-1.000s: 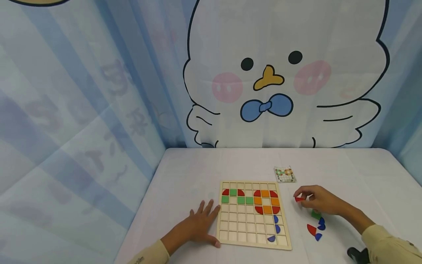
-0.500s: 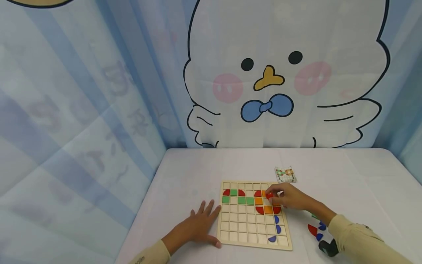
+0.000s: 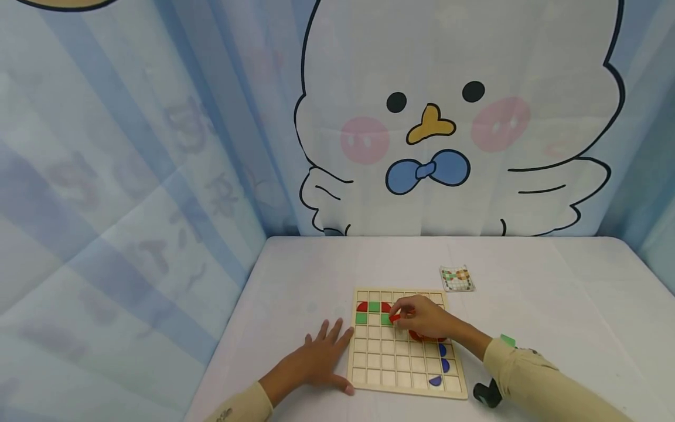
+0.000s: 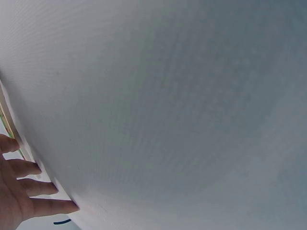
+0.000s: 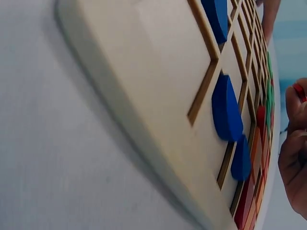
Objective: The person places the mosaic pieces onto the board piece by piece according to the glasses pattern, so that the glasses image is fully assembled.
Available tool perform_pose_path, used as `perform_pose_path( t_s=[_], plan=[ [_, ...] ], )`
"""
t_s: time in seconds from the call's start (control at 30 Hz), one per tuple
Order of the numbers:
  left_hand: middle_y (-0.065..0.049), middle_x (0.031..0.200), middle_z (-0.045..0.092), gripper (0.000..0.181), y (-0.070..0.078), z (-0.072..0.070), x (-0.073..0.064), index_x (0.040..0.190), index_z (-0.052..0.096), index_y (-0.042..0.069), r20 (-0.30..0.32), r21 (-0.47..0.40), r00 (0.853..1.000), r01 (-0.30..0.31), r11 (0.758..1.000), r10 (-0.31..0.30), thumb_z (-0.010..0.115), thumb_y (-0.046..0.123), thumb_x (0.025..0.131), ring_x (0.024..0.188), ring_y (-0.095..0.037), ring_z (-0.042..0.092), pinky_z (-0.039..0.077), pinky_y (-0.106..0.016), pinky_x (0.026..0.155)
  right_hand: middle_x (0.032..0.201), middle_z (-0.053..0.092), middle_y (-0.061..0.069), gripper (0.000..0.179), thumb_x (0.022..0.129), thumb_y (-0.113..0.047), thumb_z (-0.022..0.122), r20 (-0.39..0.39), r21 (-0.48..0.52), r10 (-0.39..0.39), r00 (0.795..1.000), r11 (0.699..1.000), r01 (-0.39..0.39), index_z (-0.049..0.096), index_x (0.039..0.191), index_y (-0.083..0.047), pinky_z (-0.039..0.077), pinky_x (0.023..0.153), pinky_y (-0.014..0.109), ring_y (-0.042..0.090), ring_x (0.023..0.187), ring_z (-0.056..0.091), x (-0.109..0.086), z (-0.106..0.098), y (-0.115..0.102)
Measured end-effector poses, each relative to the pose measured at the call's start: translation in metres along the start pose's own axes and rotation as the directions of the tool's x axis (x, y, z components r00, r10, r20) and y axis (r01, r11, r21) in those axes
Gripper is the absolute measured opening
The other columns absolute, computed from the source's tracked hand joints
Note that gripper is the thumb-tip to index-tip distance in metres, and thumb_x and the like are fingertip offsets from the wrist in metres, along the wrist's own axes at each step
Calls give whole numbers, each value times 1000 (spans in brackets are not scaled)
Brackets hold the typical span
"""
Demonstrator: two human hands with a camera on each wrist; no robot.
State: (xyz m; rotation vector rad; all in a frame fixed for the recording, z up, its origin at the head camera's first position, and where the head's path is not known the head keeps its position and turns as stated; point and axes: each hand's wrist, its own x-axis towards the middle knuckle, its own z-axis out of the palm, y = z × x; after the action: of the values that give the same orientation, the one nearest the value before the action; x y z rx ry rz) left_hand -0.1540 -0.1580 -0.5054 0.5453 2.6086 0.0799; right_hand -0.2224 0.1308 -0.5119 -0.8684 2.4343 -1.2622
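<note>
A wooden grid board (image 3: 369,362) lies on the white table, holding red quarter-circle, green square and blue half-circle pieces. My right hand (image 3: 426,316) is over the board's upper middle and pinches a red piece (image 3: 394,318) between thumb and fingertips. It covers the orange squares and part of the red pieces below. In the right wrist view the red piece (image 5: 299,92) shows at the fingertips, with blue half-circles (image 5: 226,108) nearer. My left hand (image 3: 321,357) lies spread beside the board's left edge, fingertips and thumb right at it. The left wrist view shows its straight fingers (image 4: 53,207).
A small printed pattern card (image 3: 457,279) lies behind the board's right corner. To the right, a green piece (image 3: 508,340) peeks out behind the right sleeve (image 3: 538,375). A black object (image 3: 487,394) is by that sleeve. A cartoon-printed curtain stands behind the table.
My right hand has carried the red piece leftward from the loose pieces, over the board's right side, to its upper middle. My left hand stays put.
</note>
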Motion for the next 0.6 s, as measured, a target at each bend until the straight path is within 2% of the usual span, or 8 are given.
perform_pose_path(
  t_s=[0.13,0.33,0.6],
  plan=[
    [-12,169,15,118,0,-2,-2,161,22,26,-6,7,1000,-11,1000,11,70,80,68,153,-44,17,34,-71,108,85,67,-4,16,91,-13,71,18,27,12,1000,1000,-13,73,107,-9,46,66,23,7,73,57,9,13,-8],
    [-12,169,14,117,-3,0,1,162,21,27,-14,16,999,-39,999,40,68,81,69,153,-45,17,35,-71,107,81,66,-8,14,91,-17,73,12,-6,44,999,999,-44,73,105,-14,48,70,22,7,73,58,19,32,-15],
    [-12,169,14,118,-6,2,0,162,20,26,-12,17,999,-40,999,40,67,81,69,152,-45,17,35,-71,107,75,66,-6,11,92,-17,74,-5,-6,6,1000,1000,-6,74,101,-11,47,64,21,3,66,55,30,49,-20]
  ],
)
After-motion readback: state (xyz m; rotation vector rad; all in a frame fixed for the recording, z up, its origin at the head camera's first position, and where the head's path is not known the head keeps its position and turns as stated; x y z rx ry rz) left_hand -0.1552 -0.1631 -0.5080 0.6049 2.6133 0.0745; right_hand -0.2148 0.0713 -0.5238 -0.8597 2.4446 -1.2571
